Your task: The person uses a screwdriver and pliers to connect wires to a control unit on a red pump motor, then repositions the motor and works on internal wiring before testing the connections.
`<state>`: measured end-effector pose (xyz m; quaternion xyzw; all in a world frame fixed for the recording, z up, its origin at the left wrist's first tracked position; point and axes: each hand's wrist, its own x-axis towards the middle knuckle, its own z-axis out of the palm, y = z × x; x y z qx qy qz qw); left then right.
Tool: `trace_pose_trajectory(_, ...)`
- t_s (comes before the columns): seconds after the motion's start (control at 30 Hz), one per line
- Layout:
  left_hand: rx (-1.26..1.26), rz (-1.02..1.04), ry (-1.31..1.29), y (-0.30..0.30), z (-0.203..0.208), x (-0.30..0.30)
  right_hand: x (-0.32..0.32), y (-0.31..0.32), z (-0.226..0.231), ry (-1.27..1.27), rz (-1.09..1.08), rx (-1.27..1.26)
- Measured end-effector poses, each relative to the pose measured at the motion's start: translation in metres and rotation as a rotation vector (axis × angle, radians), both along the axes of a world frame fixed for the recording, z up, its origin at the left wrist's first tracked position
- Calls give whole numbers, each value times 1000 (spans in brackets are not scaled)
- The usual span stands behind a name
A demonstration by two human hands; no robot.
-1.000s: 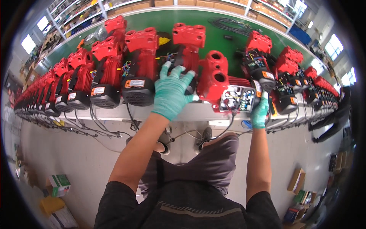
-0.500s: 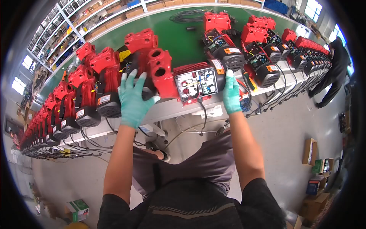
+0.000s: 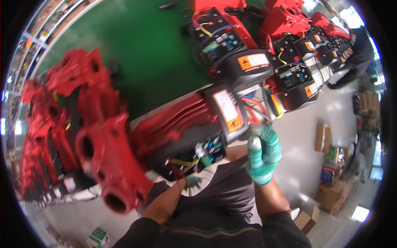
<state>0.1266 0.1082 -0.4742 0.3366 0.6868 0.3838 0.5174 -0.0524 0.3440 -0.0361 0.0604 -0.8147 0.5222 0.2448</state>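
A red cast machine unit (image 3: 108,153) with round openings hangs tilted over the bench edge, close to my chest. Its open control box (image 3: 197,156) shows a circuit board and coloured wires. My right hand (image 3: 263,155), in a green glove, grips the lower edge of the unit's black motor (image 3: 228,110), which carries a white and orange label. My left hand (image 3: 192,181) reaches under the control box; only its gloved fingertips and bare forearm show, the rest is hidden by the unit.
More red and black units (image 3: 230,46) stand on the green bench top (image 3: 136,58), one (image 3: 296,79) right beside the held unit. Another person (image 3: 359,48) works at the far right. Cardboard boxes (image 3: 323,138) lie on the floor to the right.
The unit has come off the row toward me and tipped over the bench edge. My left hand went from its red top to underneath it. My right hand stays at the motor end.
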Motion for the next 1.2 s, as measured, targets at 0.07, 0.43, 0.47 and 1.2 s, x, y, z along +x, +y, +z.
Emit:
trace_pose_trajectory(0.07, -103, 54, -541, 43, 28, 9, 1, 8, 4, -25, -13, -122)
trace_pose_trajectory(0.43, -215, 99, -842, 85, 58, 53, -18, 74, 24, -64, -201, 575)
trace_pose_trajectory(0.47, -217, 145, -804, 83, 51, 57, -24, 73, 23, -43, -185, 656)
trace_pose_trajectory(1.2, 395, 1474, 1061, 25, 498, -75, 24, 131, -3, -370, 88, 401)
